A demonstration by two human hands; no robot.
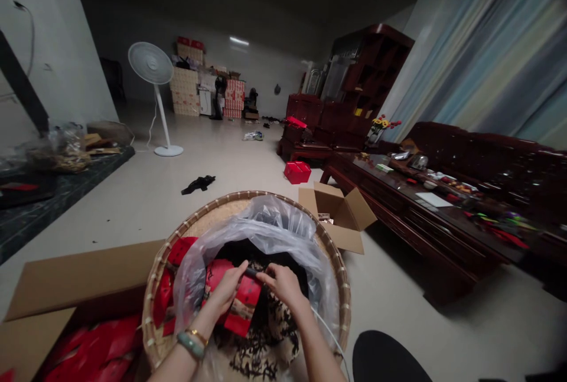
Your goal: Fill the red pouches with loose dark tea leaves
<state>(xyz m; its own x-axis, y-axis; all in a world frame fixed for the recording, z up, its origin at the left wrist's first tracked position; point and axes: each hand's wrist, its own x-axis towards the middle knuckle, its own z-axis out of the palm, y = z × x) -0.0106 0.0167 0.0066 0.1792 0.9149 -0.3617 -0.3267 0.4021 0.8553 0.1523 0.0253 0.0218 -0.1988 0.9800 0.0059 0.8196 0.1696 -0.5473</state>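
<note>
My left hand (228, 289) and my right hand (283, 283) both pinch the top of a red packet (241, 305) held over a clear plastic bag (266, 234) of dark loose leaves. The bag sits in a round woven basket tray (341, 276). More red packets (170, 276) lie in the tray at the left of the bag. My left wrist wears two bracelets.
An open cardboard box (57, 287) with red packets stands at the lower left. A smaller open carton (341, 214) lies beyond the tray. A dark wooden table (425, 216) and bench fill the right. A standing fan (153, 69) and stacked cartons are farther back.
</note>
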